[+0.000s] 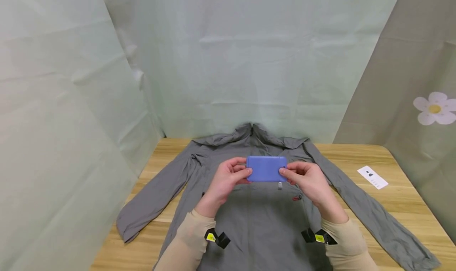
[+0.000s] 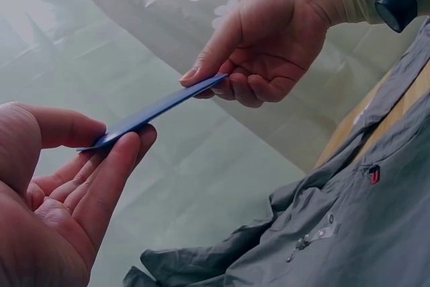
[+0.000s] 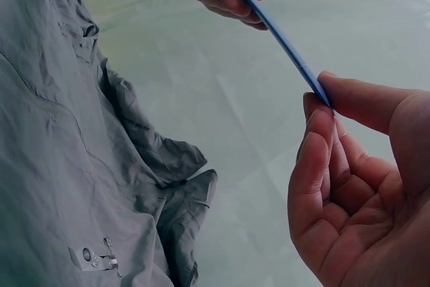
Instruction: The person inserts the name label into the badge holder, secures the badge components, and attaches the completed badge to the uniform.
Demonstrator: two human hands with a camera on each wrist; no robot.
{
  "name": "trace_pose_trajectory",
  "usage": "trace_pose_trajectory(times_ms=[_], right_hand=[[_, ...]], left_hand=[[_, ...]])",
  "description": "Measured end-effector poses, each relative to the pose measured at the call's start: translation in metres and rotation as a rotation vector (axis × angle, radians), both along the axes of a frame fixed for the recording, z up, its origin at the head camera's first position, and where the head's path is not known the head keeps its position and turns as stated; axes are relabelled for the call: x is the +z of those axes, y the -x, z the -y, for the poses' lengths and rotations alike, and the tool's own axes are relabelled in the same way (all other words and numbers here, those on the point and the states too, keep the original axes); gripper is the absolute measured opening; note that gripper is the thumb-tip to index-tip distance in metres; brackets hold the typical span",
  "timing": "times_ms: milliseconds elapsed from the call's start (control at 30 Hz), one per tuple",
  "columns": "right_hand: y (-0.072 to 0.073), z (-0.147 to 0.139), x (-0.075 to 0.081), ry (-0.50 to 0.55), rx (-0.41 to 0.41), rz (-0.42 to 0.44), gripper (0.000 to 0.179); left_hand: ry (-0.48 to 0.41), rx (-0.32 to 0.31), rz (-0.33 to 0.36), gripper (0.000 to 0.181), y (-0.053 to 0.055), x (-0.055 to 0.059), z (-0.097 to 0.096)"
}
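Observation:
Both hands hold up a thin, flat blue card holder (image 1: 266, 169), level over the chest of a grey jacket (image 1: 249, 215). My left hand (image 1: 228, 179) pinches its left end, thumb on the near face and fingers behind. At the opposite end, my right hand (image 1: 309, 180) pinches it the same way. From the side, the left wrist view shows the blue card holder (image 2: 158, 111) as a narrow slab between the two hands. A small metal clip with a clear strap (image 2: 310, 238) lies on the jacket. One red zipper pull (image 1: 297, 198) shows on the jacket front.
The jacket lies spread on a wooden table (image 1: 363, 156), collar toward the back, sleeves out to both sides. A white card with a dark person icon (image 1: 372, 177) lies right of the right sleeve. Pale fabric walls (image 1: 249, 65) enclose the table's back and sides.

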State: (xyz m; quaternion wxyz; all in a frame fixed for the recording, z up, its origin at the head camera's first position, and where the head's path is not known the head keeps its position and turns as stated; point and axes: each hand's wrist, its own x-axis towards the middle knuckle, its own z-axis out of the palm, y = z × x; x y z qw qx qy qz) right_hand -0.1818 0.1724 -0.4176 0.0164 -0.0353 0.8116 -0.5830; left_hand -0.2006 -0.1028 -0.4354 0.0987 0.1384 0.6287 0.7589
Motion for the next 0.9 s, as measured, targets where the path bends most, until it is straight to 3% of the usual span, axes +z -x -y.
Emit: trace_pose_trajectory(times_ms=[900], right_hand=[[-0.002, -0.0014, -0.0014, -0.024, 0.007, -0.027, 0.03]], left_hand=[[0.007, -0.013, 0.013, 0.035, 0.0033, -0.0067, -0.0013]])
